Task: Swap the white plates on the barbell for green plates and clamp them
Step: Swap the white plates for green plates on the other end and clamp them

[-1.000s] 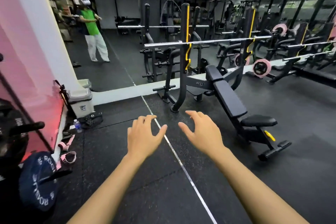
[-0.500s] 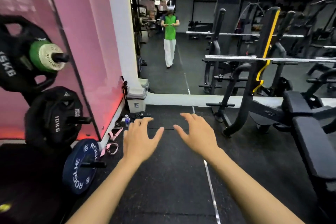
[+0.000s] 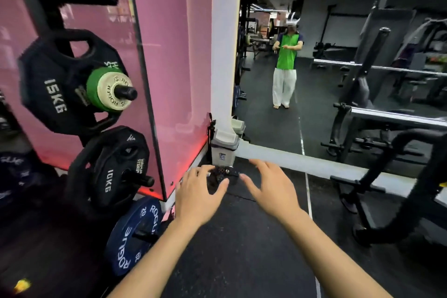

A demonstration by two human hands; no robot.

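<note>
A plate rack stands at the left. On one of its pegs a small white plate [image 3: 113, 91] sits in front of a green plate [image 3: 93, 84], both over a black 15 kg plate [image 3: 52, 84]. My left hand [image 3: 197, 195] and my right hand [image 3: 272, 187] are held out side by side over the black floor, fingers spread and loose, holding nothing. Both hands are well right of and below the green plate. The bare steel barbell [image 3: 396, 117] lies on its stand at the right edge.
Below on the rack hang a black 10 kg plate [image 3: 111, 172] and a blue plate [image 3: 134, 232]. A pink panel [image 3: 169, 55], a white pillar [image 3: 226, 43] and a small bin [image 3: 223, 147] stand ahead. A wall mirror [image 3: 314, 92] reflects a person. The bench frame [image 3: 411, 201] stands at the right.
The view has swung left from the bench to the plate rack, which is now much nearer. Both hands stay out in front, empty.
</note>
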